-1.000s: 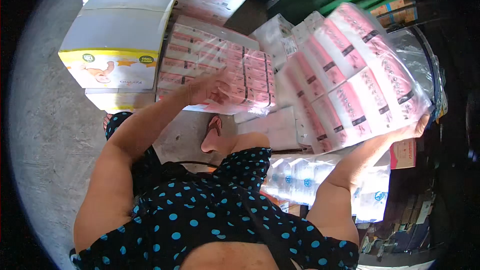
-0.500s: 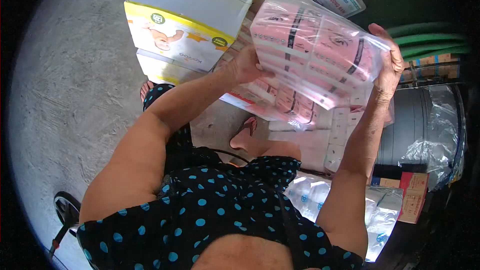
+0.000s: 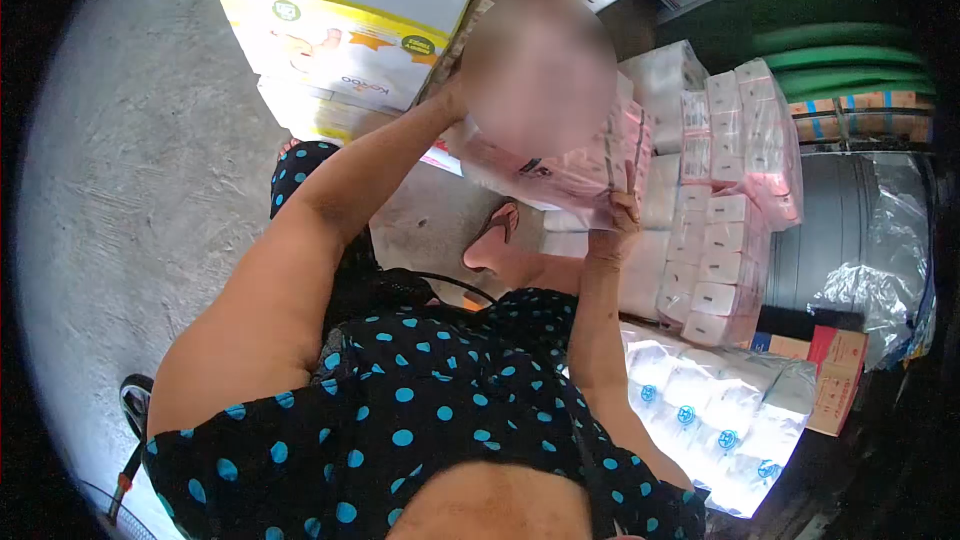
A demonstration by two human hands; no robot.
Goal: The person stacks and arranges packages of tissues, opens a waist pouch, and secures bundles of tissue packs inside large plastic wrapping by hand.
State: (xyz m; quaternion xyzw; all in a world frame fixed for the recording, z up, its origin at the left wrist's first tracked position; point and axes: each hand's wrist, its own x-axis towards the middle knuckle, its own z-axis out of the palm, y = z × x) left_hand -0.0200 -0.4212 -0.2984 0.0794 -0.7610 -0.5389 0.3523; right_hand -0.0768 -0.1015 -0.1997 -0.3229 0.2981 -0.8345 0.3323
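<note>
A pink plastic-wrapped pack (image 3: pixel 570 175) with dark printed bands is between my two hands, low over the stacked goods in front of me. My right hand (image 3: pixel 615 225) is closed on its near right corner, fingers bent over the film. At its left side is my left hand (image 3: pixel 455 100), closed against the edge; a blurred patch and the pack hide most of its fingers. That blur also covers much of the pack's upper face. Whether the pack rests on the pile beneath, I cannot tell.
White and yellow diaper cartons (image 3: pixel 340 50) are stacked at the left. Clear-wrapped white and pink packs (image 3: pixel 725 260) stand on the right, near a grey plastic-covered roll (image 3: pixel 820 230). Silvery wrapped packs (image 3: pixel 720 420) lie by my right arm. Concrete floor (image 3: pixel 160 170) stretches left.
The pink pack has come down and tilted, its right end swinging toward me and left. My right hand has moved left and nearer with it, uncovering the wrapped packs on the right.
</note>
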